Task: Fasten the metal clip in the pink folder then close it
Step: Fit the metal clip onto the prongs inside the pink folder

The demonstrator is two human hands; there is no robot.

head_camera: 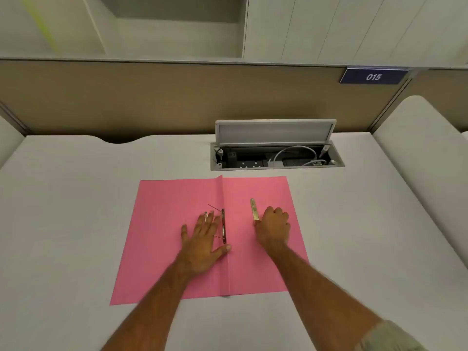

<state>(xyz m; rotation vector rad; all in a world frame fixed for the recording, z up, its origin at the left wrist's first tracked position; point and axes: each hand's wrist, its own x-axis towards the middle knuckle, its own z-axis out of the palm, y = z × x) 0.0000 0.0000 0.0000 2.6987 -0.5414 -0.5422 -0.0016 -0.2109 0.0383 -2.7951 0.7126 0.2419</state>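
While the left hand (202, 239) presses flat beside the folder's (164, 236) spine, the right grip (273, 228) pinches the clip bar's (254, 209) near end.

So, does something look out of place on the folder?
Yes. The brass bar lies loose on the pink folder's right half, at the right hand, apart from the fastener by the fold.

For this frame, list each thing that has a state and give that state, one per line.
pink folder: open, lying flat on the desk.
metal fastener base: on the left flap by the crease, prongs sticking up, unfastened.
brass fastener bar: off the prongs, on the right flap.
left hand: flat, pressing the left flap.
right hand: curled at the bar's near end.
desk cable box lid: raised.
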